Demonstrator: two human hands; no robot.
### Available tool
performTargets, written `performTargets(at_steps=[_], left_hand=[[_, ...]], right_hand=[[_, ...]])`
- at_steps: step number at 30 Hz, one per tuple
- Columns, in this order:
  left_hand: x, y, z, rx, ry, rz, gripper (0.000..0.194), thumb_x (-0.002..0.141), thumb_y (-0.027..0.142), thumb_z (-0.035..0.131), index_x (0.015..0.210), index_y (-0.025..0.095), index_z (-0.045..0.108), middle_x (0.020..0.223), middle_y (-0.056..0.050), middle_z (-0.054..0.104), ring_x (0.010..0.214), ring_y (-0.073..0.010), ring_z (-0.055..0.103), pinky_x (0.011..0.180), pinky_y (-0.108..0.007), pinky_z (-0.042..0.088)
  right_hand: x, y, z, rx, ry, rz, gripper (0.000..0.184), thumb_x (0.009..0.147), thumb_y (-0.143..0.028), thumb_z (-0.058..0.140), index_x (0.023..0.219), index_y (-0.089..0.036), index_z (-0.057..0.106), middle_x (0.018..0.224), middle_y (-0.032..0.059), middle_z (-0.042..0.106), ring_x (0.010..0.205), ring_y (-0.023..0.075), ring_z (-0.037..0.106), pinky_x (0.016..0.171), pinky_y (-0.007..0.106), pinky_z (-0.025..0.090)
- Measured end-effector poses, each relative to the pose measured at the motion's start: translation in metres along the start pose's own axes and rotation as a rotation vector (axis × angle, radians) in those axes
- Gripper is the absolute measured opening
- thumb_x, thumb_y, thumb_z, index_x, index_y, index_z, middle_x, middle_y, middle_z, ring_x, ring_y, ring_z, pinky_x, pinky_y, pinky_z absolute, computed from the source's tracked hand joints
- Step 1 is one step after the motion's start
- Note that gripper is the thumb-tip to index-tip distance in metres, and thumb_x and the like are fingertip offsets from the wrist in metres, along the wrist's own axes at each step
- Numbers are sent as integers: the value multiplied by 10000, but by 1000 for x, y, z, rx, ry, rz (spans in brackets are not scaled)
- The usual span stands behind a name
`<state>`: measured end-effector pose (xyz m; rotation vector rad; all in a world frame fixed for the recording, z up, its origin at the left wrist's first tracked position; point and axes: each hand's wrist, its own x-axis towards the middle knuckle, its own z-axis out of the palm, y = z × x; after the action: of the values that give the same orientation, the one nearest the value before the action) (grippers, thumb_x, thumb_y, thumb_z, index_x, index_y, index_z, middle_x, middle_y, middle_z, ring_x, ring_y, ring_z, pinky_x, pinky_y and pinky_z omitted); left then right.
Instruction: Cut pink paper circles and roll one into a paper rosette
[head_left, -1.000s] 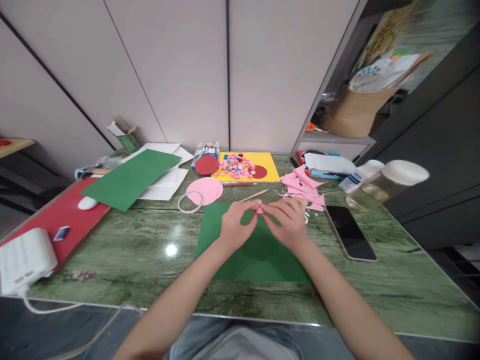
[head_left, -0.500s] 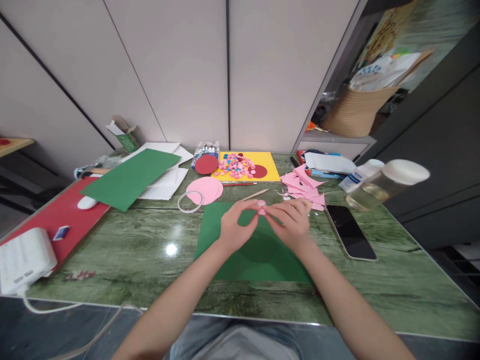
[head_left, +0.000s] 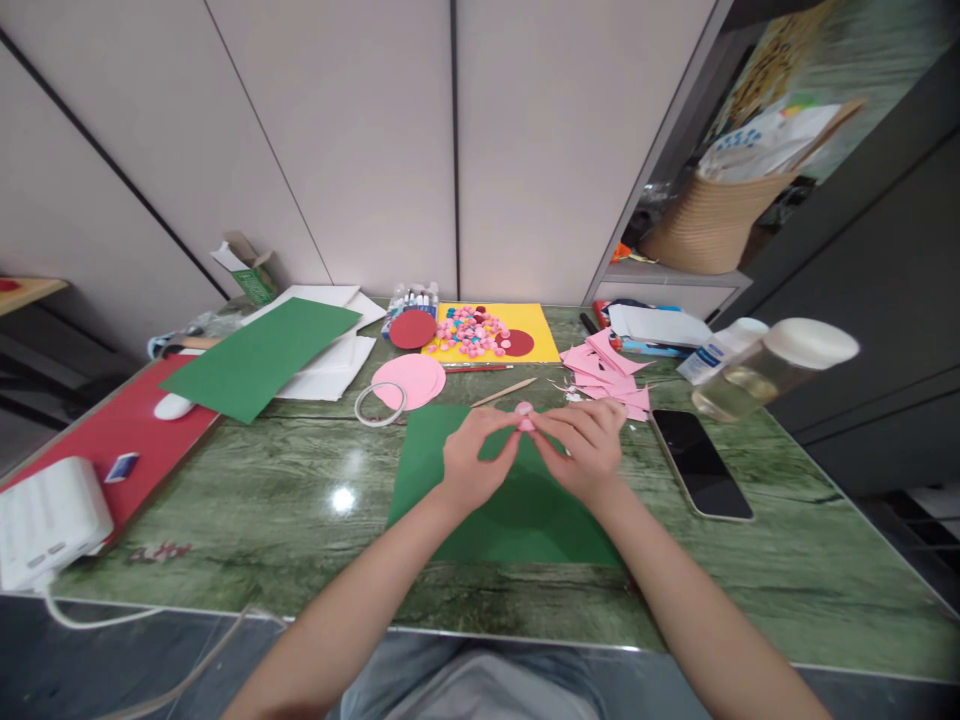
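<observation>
A small pink curled piece (head_left: 525,415), paper by its look, is pinched between the fingertips of both hands. My left hand (head_left: 476,450) grips it from the left with thumb and forefinger. From the other side, my right hand (head_left: 581,448) holds it the same way. Its exact shape is partly hidden by the fingers. Below both hands lies a green sheet (head_left: 517,520) on the table. Just beyond them are a wooden stick (head_left: 504,392), a red pencil (head_left: 480,369), pink paper circles (head_left: 420,378) and a white ring (head_left: 360,408).
Many small pink and coloured pieces (head_left: 472,330) sit on a yellow sheet (head_left: 544,320) at the back. Pink scraps (head_left: 600,370), a phone (head_left: 701,465) and a bottle (head_left: 739,380) stand right. Leftward are green card (head_left: 262,355), red card (head_left: 150,440) and a white charger (head_left: 56,520).
The pink piece has tipped and sunk slightly between my fingertips, showing more of its round top. Both hands have shifted a little; more of the wooden stick shows.
</observation>
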<state>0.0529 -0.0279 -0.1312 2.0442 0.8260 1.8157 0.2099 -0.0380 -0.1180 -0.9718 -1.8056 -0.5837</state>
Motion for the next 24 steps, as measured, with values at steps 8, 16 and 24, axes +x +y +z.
performTargets(at_steps=[8,16,24], left_hand=[[1,11,6,-632,48,-536,337,761,240,591,1069,201,461,975,-80,622,853,-166,638,783,-338,510],[12,12,6,-844,5,-853,386,604,180,741,945,179,562,841,-41,706,761,-150,668,750,-288,531],[8,11,9,-803,10,-915,357,587,190,757,886,181,562,802,-32,720,792,-187,679,733,-307,549]], right_hand=[[2,4,-7,-75,18,-126,230,715,-226,695,929,-291,640,727,-39,683,721,143,540,745,357,296],[7,8,-12,-165,33,-246,210,693,-236,720,884,-293,653,708,-53,686,700,128,536,730,342,305],[9,8,-13,-170,2,-214,228,715,-263,699,915,-357,644,710,-65,678,706,134,535,711,350,280]])
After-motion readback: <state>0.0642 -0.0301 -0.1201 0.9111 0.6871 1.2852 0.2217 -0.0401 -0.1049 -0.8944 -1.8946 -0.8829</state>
